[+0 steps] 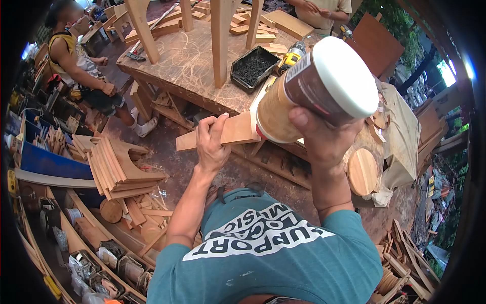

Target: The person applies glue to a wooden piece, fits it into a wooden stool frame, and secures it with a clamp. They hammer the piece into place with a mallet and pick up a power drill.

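My right hand (329,137) is wrapped round a large glue bottle or tub (309,91) with a white base or lid, tilted so that its red-rimmed end meets the wood. My left hand (211,142) grips a flat wooden piece (238,130) held over the near edge of the workbench (187,66). The wooden piece's right end lies against the container, which hides part of it. Whether anything flows from the container cannot be made out.
On the bench are a black tray of screws (253,68), a yellow drill (292,55) and upright wooden legs (219,45). Two people (76,61) (324,15) stand beyond it. Stacked cut boards (119,167) lie at left, a round wooden disc (362,172) at right.
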Demonstrator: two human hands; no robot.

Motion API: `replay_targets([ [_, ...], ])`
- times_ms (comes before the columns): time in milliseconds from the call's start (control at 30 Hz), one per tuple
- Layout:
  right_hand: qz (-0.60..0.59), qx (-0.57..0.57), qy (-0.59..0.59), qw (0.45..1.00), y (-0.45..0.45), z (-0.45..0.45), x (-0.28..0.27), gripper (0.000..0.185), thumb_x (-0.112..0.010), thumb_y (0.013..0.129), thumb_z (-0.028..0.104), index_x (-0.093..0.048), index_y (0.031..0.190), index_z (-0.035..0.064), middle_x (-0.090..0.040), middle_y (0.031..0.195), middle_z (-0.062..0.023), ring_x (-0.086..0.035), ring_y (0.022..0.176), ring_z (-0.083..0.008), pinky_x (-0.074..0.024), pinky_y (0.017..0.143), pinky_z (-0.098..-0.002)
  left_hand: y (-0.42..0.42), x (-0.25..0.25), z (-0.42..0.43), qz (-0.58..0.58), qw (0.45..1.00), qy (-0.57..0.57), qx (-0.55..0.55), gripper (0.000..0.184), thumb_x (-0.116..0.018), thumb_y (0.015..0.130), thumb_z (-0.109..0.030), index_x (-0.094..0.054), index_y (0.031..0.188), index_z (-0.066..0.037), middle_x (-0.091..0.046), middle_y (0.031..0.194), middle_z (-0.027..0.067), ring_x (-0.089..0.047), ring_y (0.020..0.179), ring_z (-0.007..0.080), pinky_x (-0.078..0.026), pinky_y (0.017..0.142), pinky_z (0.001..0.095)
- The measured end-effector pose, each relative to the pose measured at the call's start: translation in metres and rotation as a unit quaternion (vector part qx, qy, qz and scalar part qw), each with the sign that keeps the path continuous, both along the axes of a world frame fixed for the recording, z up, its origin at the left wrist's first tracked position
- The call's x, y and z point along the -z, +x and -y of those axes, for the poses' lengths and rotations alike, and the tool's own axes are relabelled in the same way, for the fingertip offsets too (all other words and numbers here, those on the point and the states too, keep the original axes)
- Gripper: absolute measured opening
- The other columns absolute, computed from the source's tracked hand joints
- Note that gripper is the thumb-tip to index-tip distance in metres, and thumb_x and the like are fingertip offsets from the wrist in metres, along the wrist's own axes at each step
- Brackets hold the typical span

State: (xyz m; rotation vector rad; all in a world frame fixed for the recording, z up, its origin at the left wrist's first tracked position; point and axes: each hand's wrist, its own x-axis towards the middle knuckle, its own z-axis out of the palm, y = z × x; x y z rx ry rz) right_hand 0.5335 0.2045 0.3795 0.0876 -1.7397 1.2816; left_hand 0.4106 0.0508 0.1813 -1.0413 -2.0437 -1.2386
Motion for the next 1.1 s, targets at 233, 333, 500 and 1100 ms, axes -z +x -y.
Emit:
replay_targets([
  [233, 0.008, 0.034, 0.047, 0.998, -0.008, -0.013, 0.002, 0.065, -0.089, 0.065, 0.009, -0.059, 0.12, -0.0055, -0.066, 0.113, -0.0127, -0.066, 0.101, -0.0217, -0.0537, 0.091, -0.0349, 0.004, -0.008, -0.001, -0.006, 0.999, -0.031, -0.001, 0.071, -0.071, 0.062, 0.0, -0.058, 0.131, -0.011, -0.051, 0.102, 0.0127, -0.053, 0.092, 0.0319, -0.044, 0.08, 0.0425],
  [333, 0.002, 0.011, 0.163, 0.987, 0.001, -0.013, 0.003, 0.068, -0.09, 0.062, 0.009, -0.059, 0.121, -0.0058, -0.067, 0.111, -0.0122, -0.066, 0.102, -0.0223, -0.0528, 0.094, -0.0363, 0.001, -0.01, -0.002, -0.003, 1.0, -0.031, -0.002, 0.071, -0.07, 0.062, 0.001, -0.058, 0.13, -0.011, -0.051, 0.101, 0.0126, -0.053, 0.093, 0.0319, -0.043, 0.081, 0.0425],
  [500, 0.016, -0.005, 0.024, 1.0, -0.011, -0.02, 0.01, 0.065, -0.09, 0.062, 0.01, -0.062, 0.117, -0.0069, -0.069, 0.108, -0.0121, -0.066, 0.101, -0.0229, -0.0526, 0.094, -0.0371, 0.004, -0.012, -0.005, 0.001, 0.999, -0.049, 0.009, 0.069, -0.066, 0.062, 0.003, -0.058, 0.129, -0.011, -0.052, 0.101, 0.0127, -0.053, 0.093, 0.032, -0.043, 0.081, 0.0423],
  [1100, -0.021, -0.025, -0.029, 0.999, -0.023, -0.015, 0.007, 0.051, -0.088, 0.068, 0.003, -0.064, 0.112, -0.0073, -0.069, 0.107, -0.0123, -0.067, 0.097, -0.0209, -0.0549, 0.088, -0.0336, -0.007, -0.005, -0.005, 0.035, 0.998, -0.03, 0.034, 0.069, -0.066, 0.061, 0.004, -0.058, 0.128, -0.011, -0.053, 0.103, 0.0137, -0.054, 0.092, 0.0328, -0.044, 0.081, 0.0425],
])
